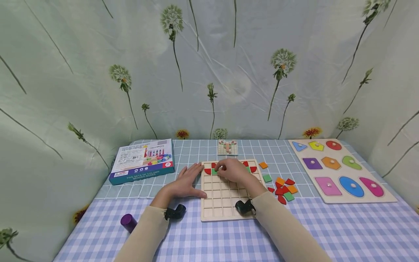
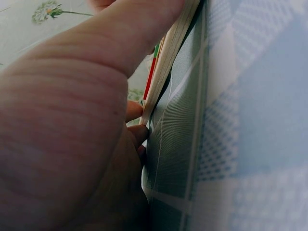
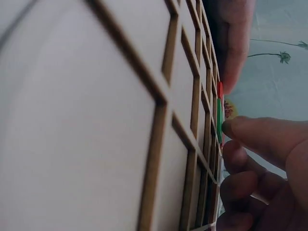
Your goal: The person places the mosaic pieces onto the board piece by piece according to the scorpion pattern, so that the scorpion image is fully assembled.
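A wooden grid board (image 1: 212,203) lies on the table, with red and green tiles along its top rows. My left hand (image 1: 186,183) spreads along the board's left side, thumb at the edge, fingers by the upper left corner. In the left wrist view, my left hand's palm (image 2: 62,144) fills much of the picture. My right hand (image 1: 234,170) bends over the upper rows, its thumb and fingertips at a green tile (image 3: 219,120). A red tile (image 1: 207,171) sits left of it; more red tiles (image 1: 253,169) show on the right.
Loose red, orange and green pieces (image 1: 283,191) lie right of the board. Behind it stands a small pattern card (image 1: 227,147). A shape puzzle (image 1: 340,171) lies far right; a bead set box (image 1: 142,162) and a purple cylinder (image 1: 128,222) are on the left.
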Available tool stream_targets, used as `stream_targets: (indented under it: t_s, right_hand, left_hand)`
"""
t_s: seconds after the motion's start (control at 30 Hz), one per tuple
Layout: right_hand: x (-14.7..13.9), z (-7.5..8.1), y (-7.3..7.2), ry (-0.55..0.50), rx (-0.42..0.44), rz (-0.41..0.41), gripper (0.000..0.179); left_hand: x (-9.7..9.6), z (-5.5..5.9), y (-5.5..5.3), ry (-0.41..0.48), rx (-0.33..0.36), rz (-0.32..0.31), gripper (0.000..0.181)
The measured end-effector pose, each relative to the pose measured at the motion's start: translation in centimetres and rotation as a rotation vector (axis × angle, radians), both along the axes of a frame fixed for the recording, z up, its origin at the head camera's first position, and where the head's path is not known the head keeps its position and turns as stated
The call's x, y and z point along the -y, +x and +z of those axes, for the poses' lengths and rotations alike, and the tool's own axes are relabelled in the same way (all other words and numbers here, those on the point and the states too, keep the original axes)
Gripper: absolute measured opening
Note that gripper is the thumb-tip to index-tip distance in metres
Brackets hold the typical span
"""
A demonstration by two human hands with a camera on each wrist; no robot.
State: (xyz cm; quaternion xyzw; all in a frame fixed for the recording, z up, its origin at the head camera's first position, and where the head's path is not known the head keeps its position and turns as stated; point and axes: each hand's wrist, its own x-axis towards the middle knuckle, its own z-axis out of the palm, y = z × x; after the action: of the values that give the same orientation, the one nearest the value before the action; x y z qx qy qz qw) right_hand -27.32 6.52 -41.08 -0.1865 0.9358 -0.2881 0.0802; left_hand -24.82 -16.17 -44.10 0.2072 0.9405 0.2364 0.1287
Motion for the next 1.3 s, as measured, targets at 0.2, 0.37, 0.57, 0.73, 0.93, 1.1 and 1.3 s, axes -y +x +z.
stream_targets:
  t_s: [0.2, 0.37, 0.57, 0.73, 0.93, 1.1, 1.3]
  right_hand:
    - [-0.7, 0.3, 0.9, -0.066, 0.02, 0.02, 0.015]
    - [-1.9, 0.7, 1.5, -0.083, 0.01, -0.002, 0.017]
    - [-3.8, 1.0, 1.7, -0.101, -0.048, 0.006, 0.018]
    - [-5.5, 1.4, 1.2, -0.121, -0.057, 0.017, 0.021]
    - [-7.6, 1.7, 0.8, -0.129, -0.029, -0.033, 0.026]
    - [-9.0, 1.4, 0.5, -0.162, 0.009, -0.067, 0.028]
    - [-10.0, 1.8, 0.2, -0.153, 0.038, -0.126, 0.031]
  left_hand:
    - [0.0, 0.1, 0.1, 0.0, 0.009, 0.001, 0.112]
    - [-0.1, 0.1, 0.1, -0.008, 0.011, 0.008, 0.112]
    - [-0.2, 0.1, 0.0, -0.01, 0.009, 0.009, 0.112]
    - [-0.1, 0.0, -0.1, -0.003, 0.003, 0.011, 0.111]
    - [-0.1, -0.1, 0.0, -0.007, 0.001, 0.009, 0.112]
    - [-0.1, 0.0, 0.1, -0.01, 0.0, 0.01, 0.112]
    - [-0.1, 0.0, 0.2, -0.008, -0.002, 0.018, 0.112]
